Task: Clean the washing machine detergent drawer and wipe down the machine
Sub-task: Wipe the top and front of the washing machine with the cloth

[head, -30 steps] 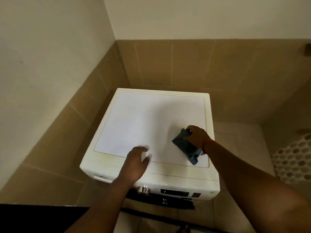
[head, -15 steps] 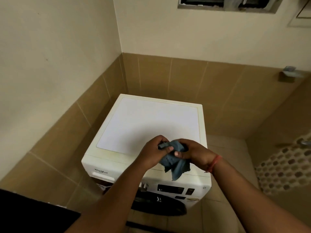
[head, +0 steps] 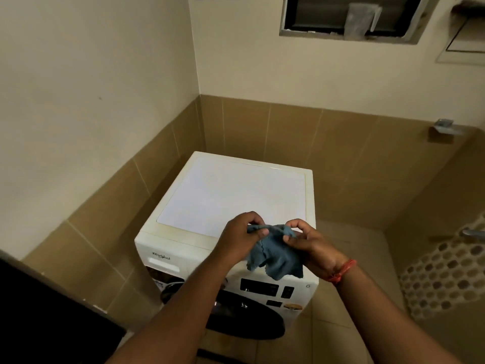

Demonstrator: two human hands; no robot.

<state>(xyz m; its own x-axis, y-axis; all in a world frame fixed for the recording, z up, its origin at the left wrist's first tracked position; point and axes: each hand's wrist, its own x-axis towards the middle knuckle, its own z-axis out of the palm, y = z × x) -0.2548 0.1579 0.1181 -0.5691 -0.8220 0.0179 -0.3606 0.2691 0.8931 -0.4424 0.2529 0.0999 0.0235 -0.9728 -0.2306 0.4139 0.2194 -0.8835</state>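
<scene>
Head view: your left hand and right hand each pinch the top edge of a blue cloth, held above the near right corner of the washing machine. Soft, light and limp, it droops below both grips; bunch it into a pad in one palm before wiping the front panel.

The room is dim, with a warm yellowish cast over the cream plaster walls and tan wall tiles. The flat white top of the washing machine is the brightest patch, slightly washed out. The lower left corner falls to near black. Wide-angle bending tilts the wall lines at the edges. Detail is soft throughout, most of all at the upper right.
</scene>
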